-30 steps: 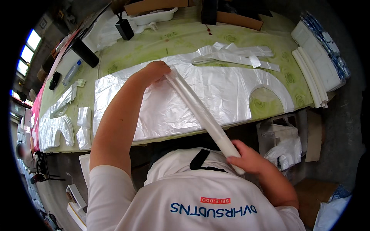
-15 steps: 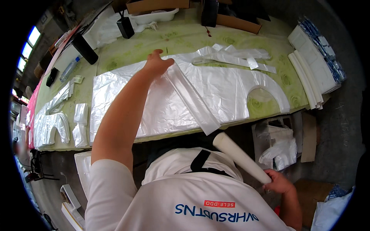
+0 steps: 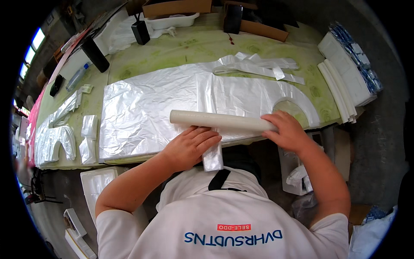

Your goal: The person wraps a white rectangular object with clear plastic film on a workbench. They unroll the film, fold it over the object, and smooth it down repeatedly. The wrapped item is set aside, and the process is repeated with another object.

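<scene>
Off-white cylindrical tube (image 3: 224, 120) spans mid-view over crinkled silvery plastic sheet (image 3: 138, 110); right hand (image 3: 284, 130), 3 o'clock, grips its end. Left hand (image 3: 192, 146), 7 o'clock: fingers together over folded glossy plastic strip (image 3: 213, 159) (whether pinching, I cannot tell).

Blue lettering (image 3: 233, 238) and 1 red label (image 3: 233, 227) on white shirt (image 3: 172, 211)

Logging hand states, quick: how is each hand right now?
Left hand: fingers laid over the plastic strip; whether its grip is closed cannot be told.
Right hand: closed, holding the tube by its right end.
</scene>
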A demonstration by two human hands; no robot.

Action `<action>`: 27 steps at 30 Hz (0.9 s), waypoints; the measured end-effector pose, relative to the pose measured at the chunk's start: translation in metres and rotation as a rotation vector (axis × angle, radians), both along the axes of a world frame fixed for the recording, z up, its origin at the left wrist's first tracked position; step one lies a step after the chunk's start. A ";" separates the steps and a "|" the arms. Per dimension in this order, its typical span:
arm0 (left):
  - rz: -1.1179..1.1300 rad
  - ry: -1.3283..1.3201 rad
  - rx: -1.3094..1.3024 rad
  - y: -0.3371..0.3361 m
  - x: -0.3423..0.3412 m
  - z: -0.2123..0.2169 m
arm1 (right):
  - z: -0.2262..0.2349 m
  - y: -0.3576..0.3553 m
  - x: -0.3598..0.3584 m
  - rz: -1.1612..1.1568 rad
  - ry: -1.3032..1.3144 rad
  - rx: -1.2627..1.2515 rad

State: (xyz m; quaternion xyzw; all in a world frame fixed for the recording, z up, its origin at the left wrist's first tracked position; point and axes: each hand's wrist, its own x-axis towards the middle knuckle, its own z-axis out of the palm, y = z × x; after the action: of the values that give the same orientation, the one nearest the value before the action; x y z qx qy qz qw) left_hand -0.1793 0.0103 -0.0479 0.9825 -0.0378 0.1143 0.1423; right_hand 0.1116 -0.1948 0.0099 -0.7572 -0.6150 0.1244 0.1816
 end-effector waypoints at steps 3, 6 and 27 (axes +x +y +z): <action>0.056 -0.080 0.059 -0.007 -0.003 -0.002 | -0.023 0.032 0.022 -0.014 -0.128 0.044; 0.065 -0.057 0.051 -0.013 0.000 0.003 | -0.025 0.061 0.046 -0.206 -0.123 0.021; 0.340 -0.077 -1.133 -0.010 -0.010 0.025 | -0.044 0.095 -0.092 0.157 0.310 0.116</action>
State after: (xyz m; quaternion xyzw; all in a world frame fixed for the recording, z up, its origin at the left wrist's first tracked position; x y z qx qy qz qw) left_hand -0.1895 0.0003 -0.0234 0.7409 0.1820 0.1733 0.6228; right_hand 0.0192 -0.0997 -0.0344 -0.6669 -0.6429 0.2178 0.3073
